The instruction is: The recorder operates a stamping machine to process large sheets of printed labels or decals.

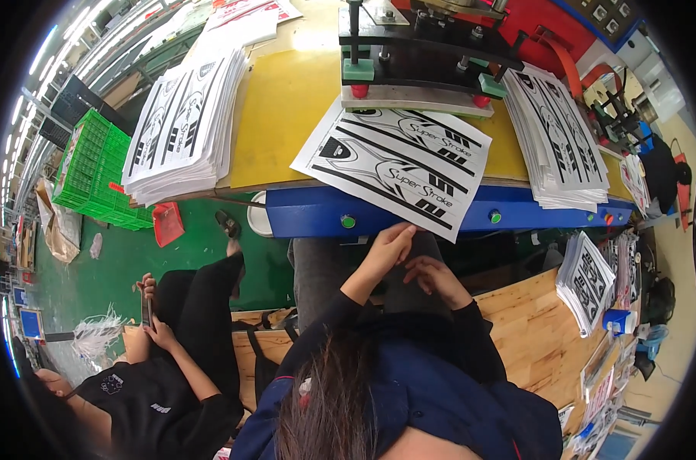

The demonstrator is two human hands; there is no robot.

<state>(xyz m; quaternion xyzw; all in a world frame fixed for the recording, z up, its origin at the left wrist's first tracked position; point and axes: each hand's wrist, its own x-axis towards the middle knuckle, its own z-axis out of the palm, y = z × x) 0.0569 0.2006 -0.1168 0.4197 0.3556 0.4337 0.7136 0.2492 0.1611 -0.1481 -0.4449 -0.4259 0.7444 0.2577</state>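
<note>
A yellow worktop (279,115) spans the upper middle, with a blue front panel (310,211) along its near side. Over it stands a black press (432,50) with a pale lower plate. A left paper stack (183,126) and a right paper stack (559,138) flank the press. Between them, the black-and-white printed sheet (398,172) lies askew, its far edge beneath the plate and its near corner hanging over the blue panel. At its near edge is the left hand (389,251), thumb and fingers drawn together in a narrow pinch, the tips meeting the paper; whether the sheet sits between them I cannot tell. The smaller-looking right hand (438,280) is loosely curled, half spread, apart from the sheet and holding nothing visible.
</note>
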